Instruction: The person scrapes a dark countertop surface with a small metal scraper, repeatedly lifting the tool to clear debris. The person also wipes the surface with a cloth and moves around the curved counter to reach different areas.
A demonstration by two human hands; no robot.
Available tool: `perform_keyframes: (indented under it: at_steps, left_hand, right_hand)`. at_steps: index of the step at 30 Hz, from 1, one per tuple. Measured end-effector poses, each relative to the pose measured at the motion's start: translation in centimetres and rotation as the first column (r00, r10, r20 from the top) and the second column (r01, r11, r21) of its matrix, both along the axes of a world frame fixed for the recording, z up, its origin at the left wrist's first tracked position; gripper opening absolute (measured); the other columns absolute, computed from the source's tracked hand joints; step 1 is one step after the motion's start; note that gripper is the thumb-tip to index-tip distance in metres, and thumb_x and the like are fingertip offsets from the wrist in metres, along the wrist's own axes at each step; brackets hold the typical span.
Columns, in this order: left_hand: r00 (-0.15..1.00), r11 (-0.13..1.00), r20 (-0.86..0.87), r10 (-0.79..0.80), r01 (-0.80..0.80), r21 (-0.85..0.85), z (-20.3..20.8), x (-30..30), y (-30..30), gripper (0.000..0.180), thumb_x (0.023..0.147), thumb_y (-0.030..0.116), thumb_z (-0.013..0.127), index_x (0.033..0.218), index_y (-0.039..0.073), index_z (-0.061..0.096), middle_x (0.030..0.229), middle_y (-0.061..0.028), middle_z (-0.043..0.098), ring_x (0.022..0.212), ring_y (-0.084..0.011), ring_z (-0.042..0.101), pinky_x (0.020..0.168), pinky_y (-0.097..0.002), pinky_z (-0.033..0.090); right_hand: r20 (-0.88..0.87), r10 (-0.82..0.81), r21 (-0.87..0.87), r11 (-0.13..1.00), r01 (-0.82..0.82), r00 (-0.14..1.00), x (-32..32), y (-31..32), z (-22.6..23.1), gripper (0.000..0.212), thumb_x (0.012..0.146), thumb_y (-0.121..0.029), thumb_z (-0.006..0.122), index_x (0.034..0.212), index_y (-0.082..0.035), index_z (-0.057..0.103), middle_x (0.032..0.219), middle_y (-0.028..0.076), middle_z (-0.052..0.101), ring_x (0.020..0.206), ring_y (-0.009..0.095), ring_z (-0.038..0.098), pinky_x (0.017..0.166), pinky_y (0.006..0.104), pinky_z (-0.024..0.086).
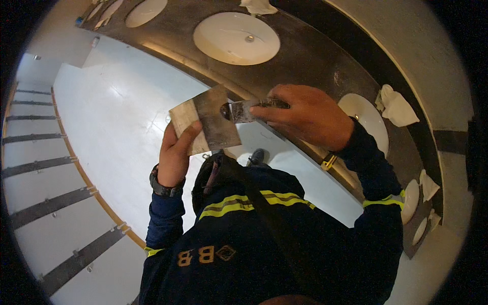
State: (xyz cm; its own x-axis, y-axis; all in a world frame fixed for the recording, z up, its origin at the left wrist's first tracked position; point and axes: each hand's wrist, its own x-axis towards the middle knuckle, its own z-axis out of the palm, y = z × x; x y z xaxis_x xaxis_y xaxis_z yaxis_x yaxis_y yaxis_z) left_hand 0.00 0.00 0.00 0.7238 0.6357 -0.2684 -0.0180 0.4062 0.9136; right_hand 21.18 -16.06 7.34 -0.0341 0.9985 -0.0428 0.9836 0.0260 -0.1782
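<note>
My left hand (175, 148) grips a wide, flat metal filling knife (217, 114) by its pale edge strip, thumb on top. The plate is roughly square, grey and smeared. In my right hand (311, 114) is a narrower putty knife (243, 111) with a worn, stained handle, the fingers closed round it. Its blade tip meets or overlaps the right side of the wide plate, beside a small dark blob (225, 110) that looks like filler. Both tools are held in front of my chest, over the counter's near edge.
A dark counter (310, 56) with white oval basins (237, 38) curves along the far and right sides. White cloths or bags (398, 105) cover the taps. A yellow-and-black object (328, 162) sits at the counter's edge. Grey cubicle doors (38, 147) line the left side of the pale floor (107, 109).
</note>
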Motion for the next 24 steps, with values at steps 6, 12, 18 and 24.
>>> perform_keyframes:
  at_steps: [6, 12, 18, 24]
  left_hand:
    - [0.983, 0.842, -0.097, 0.158, -0.083, 0.532, -1.5, -5.8, 6.3, 0.037, 0.077, -0.006, 0.057, 0.111, 0.006, 0.053, 0.111, -0.0163, 0.052, 0.101, -0.0261, 0.054, 0.084, -0.0343, 0.046]
    - [0.922, 0.568, -0.289, 0.257, 0.098, 0.817, -3.4, -9.8, 5.8, 0.041, 0.076, -0.008, 0.057, 0.114, 0.006, 0.051, 0.117, -0.015, 0.046, 0.107, -0.0271, 0.05, 0.085, -0.0342, 0.045]
    - [0.877, 0.614, -0.334, 0.344, 0.059, 0.787, -3.4, -9.8, 5.5, 0.04, 0.075, -0.007, 0.059, 0.112, 0.004, 0.051, 0.112, -0.0175, 0.051, 0.104, -0.0276, 0.052, 0.085, -0.0343, 0.045]
    - [0.798, 0.311, -0.443, 0.409, 0.334, 0.89, -2.8, -9.1, 4.5, 0.046, 0.074, -0.008, 0.059, 0.116, 0.007, 0.049, 0.112, -0.0177, 0.051, 0.103, -0.0287, 0.053, 0.083, -0.0349, 0.047]
  right_hand:
    - [-0.406, -0.359, 0.114, 0.893, 0.436, 0.84, 8.0, -2.8, -11.1, 0.033, 0.083, -0.024, 0.054, 0.114, -0.014, 0.054, 0.101, 0.013, 0.055, 0.091, 0.03, 0.055, 0.081, 0.0374, 0.045]
    - [-0.297, -0.632, -0.107, 0.767, 0.632, 0.716, 14.3, -9.2, -25.0, 0.039, 0.083, -0.033, 0.053, 0.116, -0.011, 0.053, 0.117, 0.018, 0.049, 0.107, 0.035, 0.048, 0.092, 0.0399, 0.039]
    - [-0.135, -0.667, -0.067, 0.744, 0.665, 0.733, 14.6, -9.1, -29.2, 0.039, 0.084, -0.036, 0.051, 0.117, -0.016, 0.052, 0.114, 0.019, 0.049, 0.108, 0.036, 0.045, 0.094, 0.0426, 0.036]
    - [-0.051, -0.662, -0.133, 0.746, 0.652, 0.747, 14.9, -8.6, -28.7, 0.037, 0.083, -0.035, 0.051, 0.115, -0.016, 0.053, 0.109, 0.018, 0.051, 0.1, 0.035, 0.05, 0.085, 0.0437, 0.042]
